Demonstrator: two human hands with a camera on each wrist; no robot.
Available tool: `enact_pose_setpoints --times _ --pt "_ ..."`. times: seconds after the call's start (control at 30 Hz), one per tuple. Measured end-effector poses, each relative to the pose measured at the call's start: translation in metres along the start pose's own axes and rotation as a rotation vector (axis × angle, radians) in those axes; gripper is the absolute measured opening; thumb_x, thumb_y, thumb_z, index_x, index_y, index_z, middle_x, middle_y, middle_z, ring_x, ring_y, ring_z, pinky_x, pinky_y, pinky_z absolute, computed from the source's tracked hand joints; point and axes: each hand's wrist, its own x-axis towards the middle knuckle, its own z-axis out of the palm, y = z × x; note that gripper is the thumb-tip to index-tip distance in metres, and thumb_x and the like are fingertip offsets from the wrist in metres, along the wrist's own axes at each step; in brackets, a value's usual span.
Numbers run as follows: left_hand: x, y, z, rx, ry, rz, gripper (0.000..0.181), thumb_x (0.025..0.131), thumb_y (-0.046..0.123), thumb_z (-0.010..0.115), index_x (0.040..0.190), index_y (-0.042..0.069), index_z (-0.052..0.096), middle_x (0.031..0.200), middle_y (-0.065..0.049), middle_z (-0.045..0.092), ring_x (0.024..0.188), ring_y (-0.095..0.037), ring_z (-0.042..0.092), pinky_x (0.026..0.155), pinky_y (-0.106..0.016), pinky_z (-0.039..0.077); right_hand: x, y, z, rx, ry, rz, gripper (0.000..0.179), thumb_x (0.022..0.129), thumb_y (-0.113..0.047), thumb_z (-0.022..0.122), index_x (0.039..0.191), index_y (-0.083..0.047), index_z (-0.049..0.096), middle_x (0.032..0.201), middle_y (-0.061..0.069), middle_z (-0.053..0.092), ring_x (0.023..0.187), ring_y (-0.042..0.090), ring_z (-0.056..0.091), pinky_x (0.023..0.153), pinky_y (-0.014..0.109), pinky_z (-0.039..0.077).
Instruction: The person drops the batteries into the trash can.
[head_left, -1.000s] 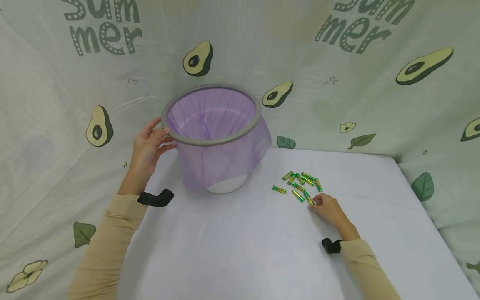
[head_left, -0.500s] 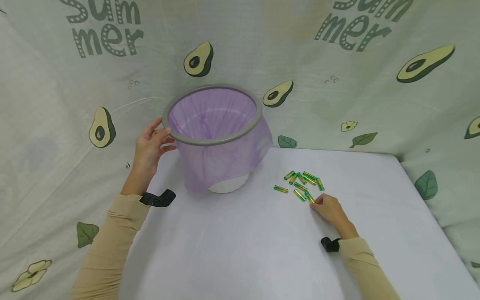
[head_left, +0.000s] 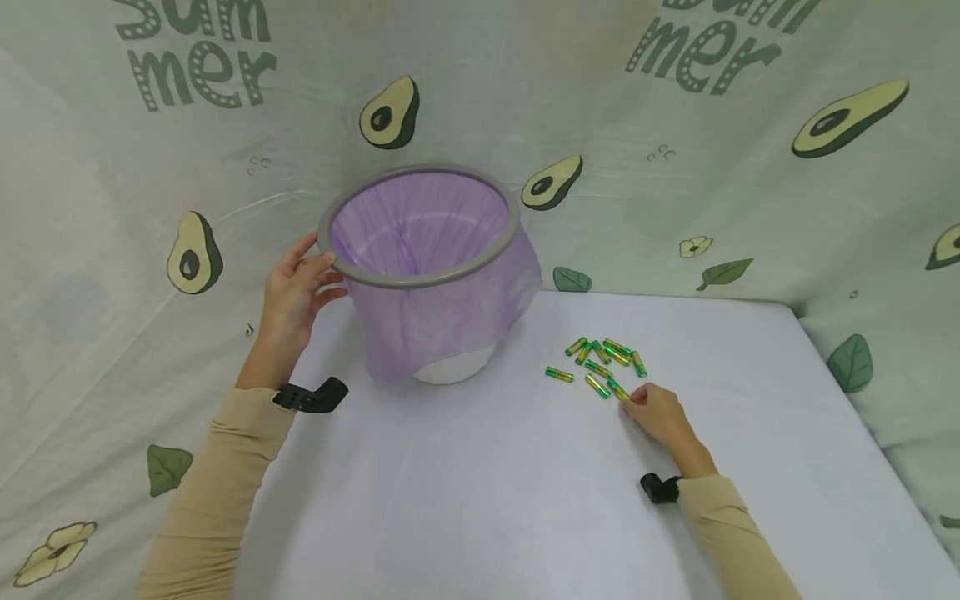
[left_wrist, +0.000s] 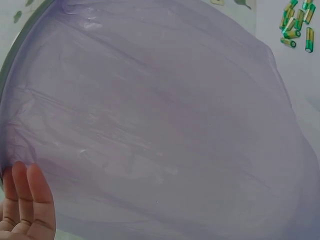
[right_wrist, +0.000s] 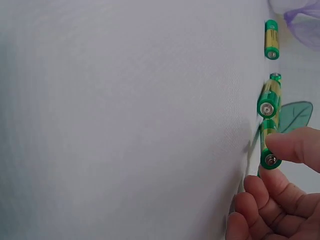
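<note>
My left hand (head_left: pixel 288 300) holds the left side of the grey rim (head_left: pixel 427 280) of a trash bin, thumb at the rim. A purple trash bag (head_left: pixel 435 325) lines the bin and hangs over its outside, hiding most of the white body (head_left: pixel 457 367). In the left wrist view, several fingers (left_wrist: pixel 40 192) rest against the bag. My right hand (head_left: pixel 660 417) pinches a green and yellow battery (right_wrist: pixel 267 132) between thumb and forefinger, its end towards me. That battery lies at the near edge of a loose group of several batteries (head_left: pixel 598 368) on the table.
The white table (head_left: pixel 480 500) meets a printed cloth backdrop (head_left: pixel 480 83) at its rear, close behind the bin. One battery (head_left: pixel 558 374) lies a little left of the group, between it and the bin. Black camera mounts (head_left: pixel 311 396) sit on both wrists.
My right thumb and forefinger have closed on the near battery. The left hand stays at the bin's rim. The head view has shifted slightly.
</note>
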Motion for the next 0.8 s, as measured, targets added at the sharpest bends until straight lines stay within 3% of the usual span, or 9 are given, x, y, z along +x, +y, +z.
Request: enact_pose_setpoints --times 0.37,0.8 --pt "0.0 0.001 -0.002 -0.022 0.006 0.006 0.066 0.085 0.005 0.066 0.142 0.006 0.033 0.08 0.0 0.06 0.062 -0.012 0.063 0.057 -0.024 0.055 0.001 -0.003 -0.005 0.109 0.195 -0.076 0.026 0.087 -0.016 0.063 0.101 0.006 0.062 0.088 0.018 0.064 0.078 0.022 0.058 0.061 0.022 0.044" --pt "-0.001 -0.001 0.001 -0.014 0.006 -0.009 0.066 0.085 0.006 0.065 0.143 0.007 0.032 0.08 0.001 0.06 0.062 -0.012 0.063 0.058 -0.023 0.055 -0.006 -0.024 -0.02 0.197 0.32 -0.183 0.025 0.085 -0.016 0.067 0.101 0.003 0.064 0.091 0.016 0.067 0.078 0.013 0.056 0.062 0.009 0.042"
